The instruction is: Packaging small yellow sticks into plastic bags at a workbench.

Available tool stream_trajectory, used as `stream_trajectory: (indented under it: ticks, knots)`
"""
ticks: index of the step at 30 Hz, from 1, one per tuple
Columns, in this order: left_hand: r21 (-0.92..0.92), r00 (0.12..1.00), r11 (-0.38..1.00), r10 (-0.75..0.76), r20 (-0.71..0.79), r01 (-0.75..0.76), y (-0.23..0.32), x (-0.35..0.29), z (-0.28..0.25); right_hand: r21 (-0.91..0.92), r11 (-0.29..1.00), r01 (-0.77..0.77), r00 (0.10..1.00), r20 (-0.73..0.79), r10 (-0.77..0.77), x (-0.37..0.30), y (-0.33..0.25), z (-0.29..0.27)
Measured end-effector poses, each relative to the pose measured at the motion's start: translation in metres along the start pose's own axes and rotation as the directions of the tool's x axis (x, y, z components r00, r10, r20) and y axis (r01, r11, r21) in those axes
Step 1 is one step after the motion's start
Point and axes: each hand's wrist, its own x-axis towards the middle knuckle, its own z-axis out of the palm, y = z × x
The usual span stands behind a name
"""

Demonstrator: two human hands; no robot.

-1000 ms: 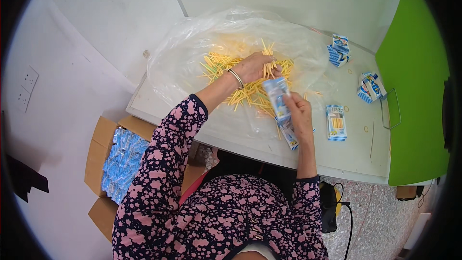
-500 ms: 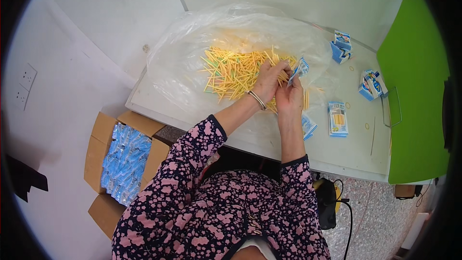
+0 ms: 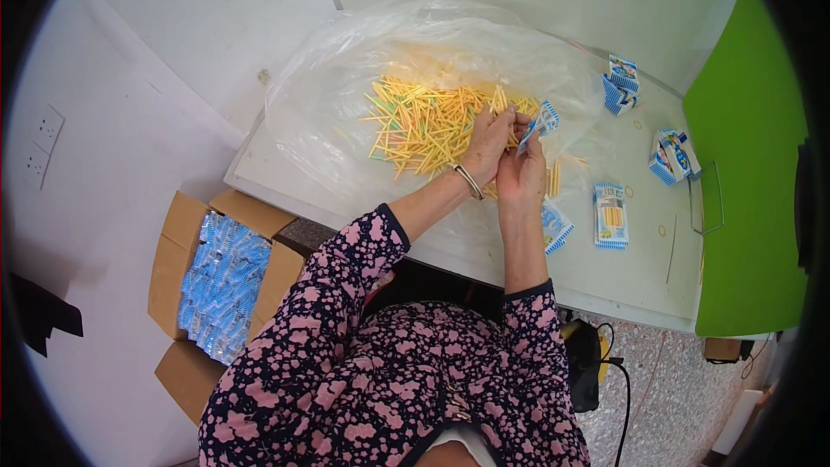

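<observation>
A heap of thin yellow snack sticks (image 3: 415, 130), with a few green ones among them, lies on a clear plastic sheet (image 3: 303, 104). At the heap's right edge my two hands meet. My left hand (image 3: 489, 143) is closed round a small bunch of sticks whose tips rise above the fingers. In my right hand (image 3: 522, 171), a small blue-and-white packet (image 3: 544, 118) is pinched upright against the left fingers; its opening is hard to make out. Several loose sticks (image 3: 553, 180) lie beside the right hand. Another blue-and-white packet (image 3: 556, 227) rests by my right wrist.
A packet with sticks showing (image 3: 611, 216) lies flat to the right. Farther right stand blue-and-white packets (image 3: 621, 85) and a bundle of them (image 3: 673, 156) near a bent wire (image 3: 719, 199) and green panel (image 3: 743, 164). An open carton (image 3: 281, 281) of packets sits left.
The whole view has shifted slightly. Both hands keep their holds on the sticks and the packet, with little visible movement between them.
</observation>
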Motion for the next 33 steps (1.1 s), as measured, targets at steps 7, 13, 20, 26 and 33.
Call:
stream_trajectory:
  ticks: [7,13,20,26,33]
  knots:
    - [0.049,1.0,0.999,0.02,0.002,-0.02,0.002,-0.001,0.001,-0.018,1.0,0.017,1.0,-0.013,-0.017,-0.005,0.0,0.008]
    - [0.073,0.993,0.991,0.105,0.05,-0.109,-0.005,-0.005,-0.001,0.019,1.0,-0.004,0.995,-0.096,0.005,-0.004,0.003,0.003]
    - [0.095,0.998,0.993,0.064,-0.01,-0.063,-0.004,-0.003,-0.002,-0.021,1.0,-0.018,0.997,-0.082,0.016,-0.005,0.001,0.005]
    - [-0.024,0.996,0.996,0.084,-0.015,-0.085,0.005,0.009,-0.001,0.006,1.0,-0.012,1.0,-0.018,0.012,-0.005,-0.007,0.009]
    - [0.013,0.978,0.978,0.207,0.036,-0.208,0.033,0.031,-0.024,-0.292,0.954,0.069,0.996,0.067,-0.052,-0.01,-0.028,0.01]
